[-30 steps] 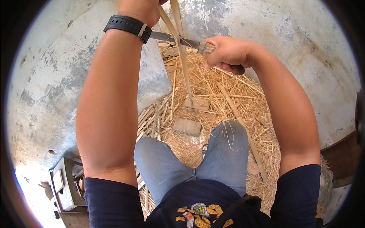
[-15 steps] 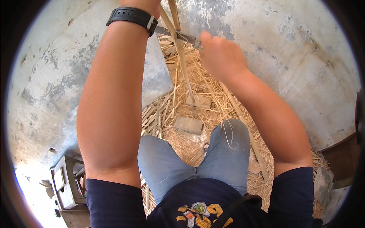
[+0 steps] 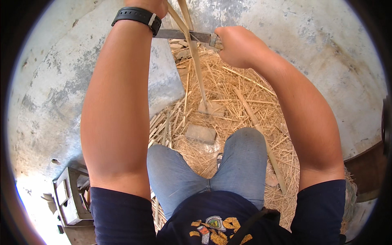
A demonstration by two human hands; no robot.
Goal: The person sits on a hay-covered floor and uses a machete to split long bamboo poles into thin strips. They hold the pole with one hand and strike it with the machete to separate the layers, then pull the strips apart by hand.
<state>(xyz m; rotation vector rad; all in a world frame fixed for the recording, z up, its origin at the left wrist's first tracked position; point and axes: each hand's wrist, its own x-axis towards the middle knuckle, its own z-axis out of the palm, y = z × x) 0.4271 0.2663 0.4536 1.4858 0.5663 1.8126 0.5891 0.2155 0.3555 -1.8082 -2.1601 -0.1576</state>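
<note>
My right hand [image 3: 241, 45] is closed round the wooden handle of a long-bladed knife [image 3: 173, 34]. The blade lies nearly level and crosses a pale bamboo pole [image 3: 197, 65] where it parts into two strips. The pole's lower end stands on a small flat block [image 3: 212, 108] on the ground. My left hand [image 3: 148, 5], below which a black strap [image 3: 134, 17] circles the wrist, is beside the top of the strips. Its fingers lie beyond the upper edge, so their grip is hidden.
Straw-like shavings [image 3: 237, 90] cover the ground between pale weathered walls [image 3: 326, 69]. Another brick-like block [image 3: 201, 134] lies before my knees. A loose bamboo stick [image 3: 261, 134] slants past my right knee, and cut slats [image 3: 161, 126] are piled at left. A wooden box [image 3: 73, 200] stands lower left.
My right hand has moved slightly right, and the knife blade now lies more level. My left hand has shifted a little left with the top of the bamboo strips.
</note>
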